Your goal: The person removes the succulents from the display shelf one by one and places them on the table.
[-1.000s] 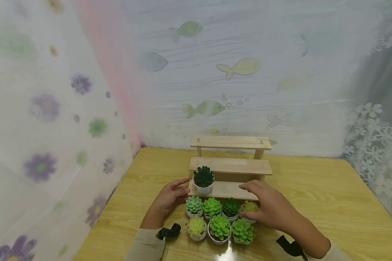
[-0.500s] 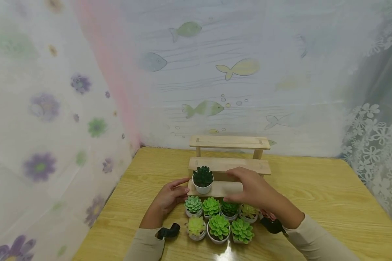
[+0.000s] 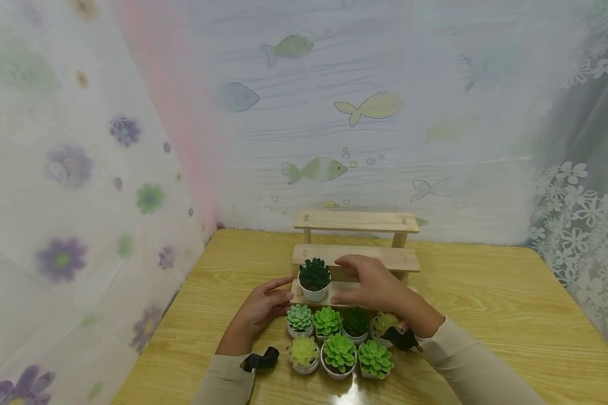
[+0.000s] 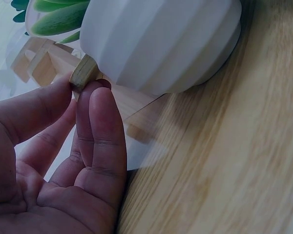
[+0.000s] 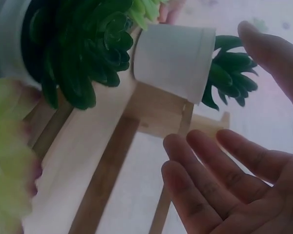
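Observation:
A dark green succulent in a white pot (image 3: 314, 279) stands at the left end of the lowest step of a three-step wooden plant stand (image 3: 354, 257). My left hand (image 3: 264, 306) pinches the left end of that step; the left wrist view shows thumb and fingers on the board end (image 4: 84, 73). My right hand (image 3: 375, 286) hovers over the same step, just right of the potted succulent, thumb spread from the fingers. In the right wrist view a gap separates its fingers (image 5: 200, 170) from the white pot (image 5: 173, 61), and nothing is in its grasp.
In front of the stand sit several potted succulents in two rows, among them a bright green one (image 3: 339, 351) and a yellow-green one (image 3: 304, 351). The wood-grain table (image 3: 491, 315) meets a fish-print backdrop (image 3: 365, 140) behind and a flower-print one (image 3: 101, 225) at left.
My right hand has moved left and a little away from me, from above the front row's right end to beside the dark green succulent. The left hand stays where it was.

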{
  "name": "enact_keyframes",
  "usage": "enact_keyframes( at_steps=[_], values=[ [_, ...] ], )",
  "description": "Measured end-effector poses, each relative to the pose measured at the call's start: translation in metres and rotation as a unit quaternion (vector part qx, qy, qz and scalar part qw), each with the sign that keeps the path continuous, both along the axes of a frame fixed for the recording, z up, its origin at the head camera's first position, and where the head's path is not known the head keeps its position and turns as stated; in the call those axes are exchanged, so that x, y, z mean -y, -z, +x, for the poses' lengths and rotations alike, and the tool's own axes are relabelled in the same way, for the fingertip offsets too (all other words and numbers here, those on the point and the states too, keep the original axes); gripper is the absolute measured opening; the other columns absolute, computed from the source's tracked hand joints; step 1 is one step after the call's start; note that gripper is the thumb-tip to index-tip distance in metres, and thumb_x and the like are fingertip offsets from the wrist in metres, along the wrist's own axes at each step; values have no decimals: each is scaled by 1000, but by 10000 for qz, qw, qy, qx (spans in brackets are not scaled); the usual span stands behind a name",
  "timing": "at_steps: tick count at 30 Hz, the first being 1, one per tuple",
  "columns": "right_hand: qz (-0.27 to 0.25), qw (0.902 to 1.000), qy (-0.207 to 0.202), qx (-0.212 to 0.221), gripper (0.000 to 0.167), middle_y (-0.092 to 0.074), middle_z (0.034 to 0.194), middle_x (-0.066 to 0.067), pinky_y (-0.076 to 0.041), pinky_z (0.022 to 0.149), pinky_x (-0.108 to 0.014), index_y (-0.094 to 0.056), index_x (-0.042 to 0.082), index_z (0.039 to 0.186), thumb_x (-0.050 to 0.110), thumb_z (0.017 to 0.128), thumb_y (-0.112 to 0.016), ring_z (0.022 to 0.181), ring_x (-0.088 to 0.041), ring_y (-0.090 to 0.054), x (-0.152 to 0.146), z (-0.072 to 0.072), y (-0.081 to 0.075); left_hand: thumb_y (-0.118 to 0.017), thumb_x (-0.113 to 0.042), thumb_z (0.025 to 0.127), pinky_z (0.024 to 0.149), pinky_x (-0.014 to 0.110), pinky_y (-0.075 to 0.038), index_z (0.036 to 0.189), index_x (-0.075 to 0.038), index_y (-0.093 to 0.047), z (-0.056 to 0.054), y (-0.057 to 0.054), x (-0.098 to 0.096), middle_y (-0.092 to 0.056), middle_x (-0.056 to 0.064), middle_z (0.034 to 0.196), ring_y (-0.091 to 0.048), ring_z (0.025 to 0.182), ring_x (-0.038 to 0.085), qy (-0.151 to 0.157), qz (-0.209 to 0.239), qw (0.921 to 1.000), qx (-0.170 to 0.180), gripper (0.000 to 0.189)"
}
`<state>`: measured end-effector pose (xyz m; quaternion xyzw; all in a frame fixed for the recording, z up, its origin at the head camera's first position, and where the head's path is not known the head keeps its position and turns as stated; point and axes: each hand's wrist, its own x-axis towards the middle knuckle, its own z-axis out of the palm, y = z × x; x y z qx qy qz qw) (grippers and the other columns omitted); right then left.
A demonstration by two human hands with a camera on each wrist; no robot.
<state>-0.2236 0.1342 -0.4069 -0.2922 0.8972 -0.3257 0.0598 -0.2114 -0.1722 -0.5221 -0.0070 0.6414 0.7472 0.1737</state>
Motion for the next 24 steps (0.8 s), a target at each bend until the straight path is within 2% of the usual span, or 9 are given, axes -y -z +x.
enact_keyframes(
  at_steps=[12, 18, 24],
  values=[
    [-305, 9989, -184, 299, 79, -68, 132, -6, -60, 91, -43, -57, 12, 144, 39, 79, -92, 113, -24, -71, 22, -8, 6, -66, -6, 101, 77, 29, -60, 155, -7, -48, 1, -1, 0, -74, -4, 97, -70, 83, 11, 20, 60, 10000, -2, 57],
    [-286, 9987, -34, 428, 79, -70, 127, -6, -59, 91, -42, -56, 13, 144, 40, 79, -92, 110, -23, -71, 30, -8, 3, -66, -5, 101, 77, 29, -60, 155, -7, -48, 1, 1, 0, -74, -3, 98, -70, 84, 12, -19, 63, 10000, 23, 57],
    [-81, 9994, 196, 264, 83, -70, 124, -7, -60, 87, -42, -57, 10, 144, 41, 76, -93, 102, -21, -71, 40, -7, 1, -67, -7, 101, 77, 29, -60, 155, -7, -48, 0, 1, 1, -74, -3, 99, -70, 83, 11, 12, 57, 10000, 39, 58]
  ],
)
